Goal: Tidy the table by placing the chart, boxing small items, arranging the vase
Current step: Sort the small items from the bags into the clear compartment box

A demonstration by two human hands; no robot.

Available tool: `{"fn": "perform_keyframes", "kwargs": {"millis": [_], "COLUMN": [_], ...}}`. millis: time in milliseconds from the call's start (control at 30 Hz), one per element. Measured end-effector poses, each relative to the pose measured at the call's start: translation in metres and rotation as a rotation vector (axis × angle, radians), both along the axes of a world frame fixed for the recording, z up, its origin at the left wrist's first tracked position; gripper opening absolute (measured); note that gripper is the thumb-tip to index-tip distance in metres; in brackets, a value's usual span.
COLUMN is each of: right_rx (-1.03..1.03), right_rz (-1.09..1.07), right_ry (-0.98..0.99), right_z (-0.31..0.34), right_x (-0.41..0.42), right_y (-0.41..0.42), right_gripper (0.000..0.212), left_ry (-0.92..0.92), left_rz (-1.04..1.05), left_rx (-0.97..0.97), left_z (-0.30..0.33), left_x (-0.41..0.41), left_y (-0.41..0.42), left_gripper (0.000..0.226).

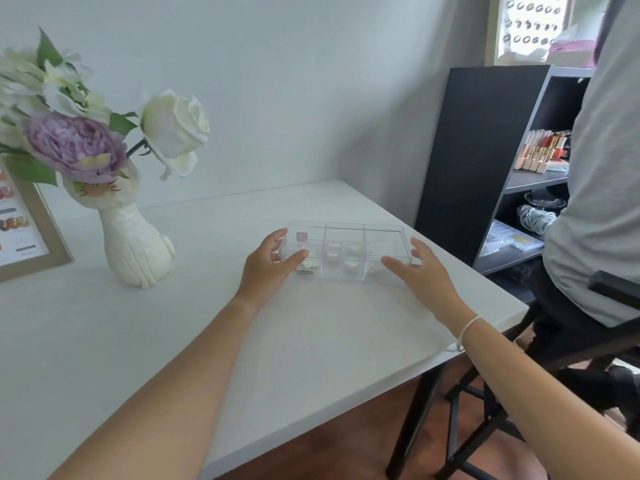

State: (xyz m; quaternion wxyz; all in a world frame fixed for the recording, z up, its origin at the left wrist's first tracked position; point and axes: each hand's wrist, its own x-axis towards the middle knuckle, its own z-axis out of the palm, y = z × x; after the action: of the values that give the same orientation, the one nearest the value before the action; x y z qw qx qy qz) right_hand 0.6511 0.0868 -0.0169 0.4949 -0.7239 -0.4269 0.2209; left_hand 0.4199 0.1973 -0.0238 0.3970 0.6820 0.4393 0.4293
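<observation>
The table [156, 341] is white; the box [346, 251] on it is clear, with a red piece [302, 236] in one compartment. The vase [136, 244] is cream, holding purple and white flowers [104, 133] with green leaves, beside a beige-framed chart [34, 233]; the shelf [478, 161] is black

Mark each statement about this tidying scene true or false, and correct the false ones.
1. The clear compartment box lies between the left hand and right hand. True.
2. The cat-shaped vase lies tipped over. False: it stands upright.
3. The framed chart stands left of the vase. True.
4. Every box compartment is empty. False: the left and middle compartments hold small items.
5. The bouquet contains a purple flower. True.
</observation>
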Motion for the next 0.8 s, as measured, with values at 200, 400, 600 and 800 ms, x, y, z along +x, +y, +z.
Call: {"fn": "perform_keyframes", "kwargs": {"millis": [200, 400, 600, 800], "right_rx": [0.023, 0.120, 0.158, 0.154], "right_rz": [0.039, 0.031, 0.005, 0.043], "right_ry": [-0.001, 0.024, 0.103, 0.103], "right_z": [-0.002, -0.005, -0.005, -0.002], "right_x": [-0.008, -0.011, -0.007, -0.002], "right_y": [-0.002, 0.006, 0.034, 0.082], "right_gripper": [0.035, 0.029, 0.040, 0.058], "left_ry": [-0.004, 0.001, -0.071, -0.114], "left_rz": [0.013, 0.008, 0.045, 0.078], "left_rx": [-0.024, -0.039, -0.052, -0.007], "left_z": [0.001, 0.003, 0.005, 0.005], "left_x": [0.000, -0.002, -0.004, -0.001], "left_y": [0.001, 0.001, 0.006, 0.025], "left_gripper": [0.070, 0.068, 0.032, 0.022]}}
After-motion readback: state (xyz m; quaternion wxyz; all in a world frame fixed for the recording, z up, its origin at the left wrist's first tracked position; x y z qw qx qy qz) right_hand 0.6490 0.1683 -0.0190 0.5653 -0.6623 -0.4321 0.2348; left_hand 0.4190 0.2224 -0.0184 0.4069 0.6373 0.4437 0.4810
